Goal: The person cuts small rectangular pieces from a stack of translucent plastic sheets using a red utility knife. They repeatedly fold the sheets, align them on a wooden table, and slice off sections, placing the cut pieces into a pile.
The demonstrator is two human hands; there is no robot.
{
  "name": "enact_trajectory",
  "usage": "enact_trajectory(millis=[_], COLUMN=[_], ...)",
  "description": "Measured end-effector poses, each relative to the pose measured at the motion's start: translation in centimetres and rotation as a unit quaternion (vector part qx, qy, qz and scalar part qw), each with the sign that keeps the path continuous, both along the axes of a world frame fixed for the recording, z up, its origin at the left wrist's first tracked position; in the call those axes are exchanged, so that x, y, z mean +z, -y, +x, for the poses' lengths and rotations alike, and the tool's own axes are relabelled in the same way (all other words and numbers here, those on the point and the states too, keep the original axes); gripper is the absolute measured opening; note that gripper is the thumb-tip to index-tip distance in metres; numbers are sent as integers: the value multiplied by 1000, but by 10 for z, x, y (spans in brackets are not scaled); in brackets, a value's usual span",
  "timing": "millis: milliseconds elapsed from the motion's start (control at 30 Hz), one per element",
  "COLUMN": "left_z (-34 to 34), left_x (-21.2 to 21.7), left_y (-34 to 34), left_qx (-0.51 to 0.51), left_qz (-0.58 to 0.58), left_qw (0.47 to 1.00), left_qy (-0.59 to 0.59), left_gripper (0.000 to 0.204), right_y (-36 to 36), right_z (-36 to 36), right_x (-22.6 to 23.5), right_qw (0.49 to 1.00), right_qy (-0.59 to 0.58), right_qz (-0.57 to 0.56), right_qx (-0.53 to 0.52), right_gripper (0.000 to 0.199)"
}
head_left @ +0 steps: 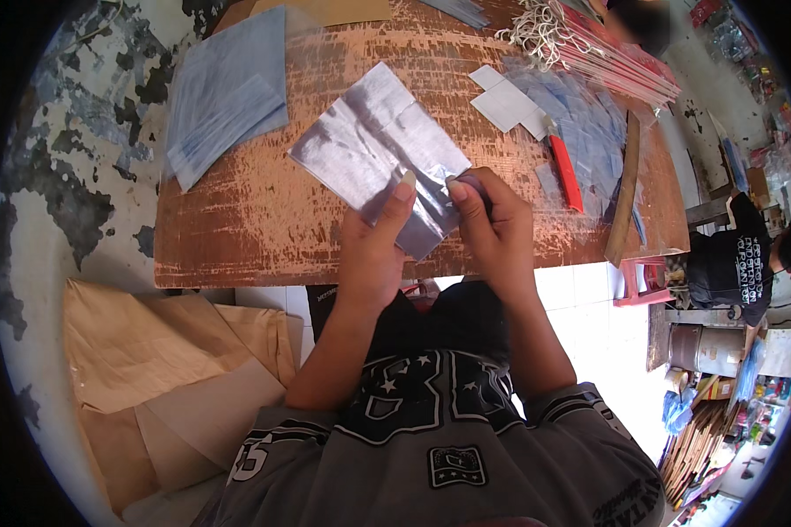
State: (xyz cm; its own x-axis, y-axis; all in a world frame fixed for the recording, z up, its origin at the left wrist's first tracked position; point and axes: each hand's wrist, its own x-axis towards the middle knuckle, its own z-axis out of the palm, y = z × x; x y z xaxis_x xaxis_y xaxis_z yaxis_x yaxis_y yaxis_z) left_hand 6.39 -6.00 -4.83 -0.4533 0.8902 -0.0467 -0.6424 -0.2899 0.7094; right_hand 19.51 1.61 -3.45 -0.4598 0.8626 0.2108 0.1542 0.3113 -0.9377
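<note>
While hands (378, 241) (497, 215) hold silvery sheet (373, 140), shirt (351, 470) bears lettering (404, 402).

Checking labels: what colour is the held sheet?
The sheet is silver; head view shows it best.

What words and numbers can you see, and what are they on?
I can't copy the words out, but writing shows here:
Grey shirt: big dark characters with stars, a small badge, a number on the left sleeve, dark lettering at the lower right.
Other person's black shirt: white lettering.
Black cloth at the lap: tiny pale lettering, too small to read.
Silvery sheet: no writing visible.
</note>
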Motion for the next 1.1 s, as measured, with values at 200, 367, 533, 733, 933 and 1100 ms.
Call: enact_trajectory(millis=[200, 367, 533, 733, 933, 1100], left_z=[17, 21, 17, 22, 24, 18], left_x=[-1, 10, 6, 12, 15, 18], left_y=[-13, -10, -12, -13, -15, -10], left_qx=[159, 192, 184, 173, 159, 131], left_qz=[-85, -90, -69, -49, -56, -63], left_qw=[974, 962, 960, 964, 967, 968], left_qy=[-137, -173, -200, -194, -190, -204], left_gripper=[38, 32, 29, 26, 23, 23], right_y=[5, 2, 0, 9, 9, 9], right_z=[0, 9, 19, 20, 21, 30], right_x=[2, 2, -1, -9, -16, -7], right_qw=[996, 989, 965, 958, 969, 991], right_qy=[35, 67, 124, 118, 63, 32], right_qz=[79, 129, 232, 262, 237, 123], right_qx=[4, 28, 19, -13, -17, 46], right_gripper=[16, 15, 18, 25, 23, 16])
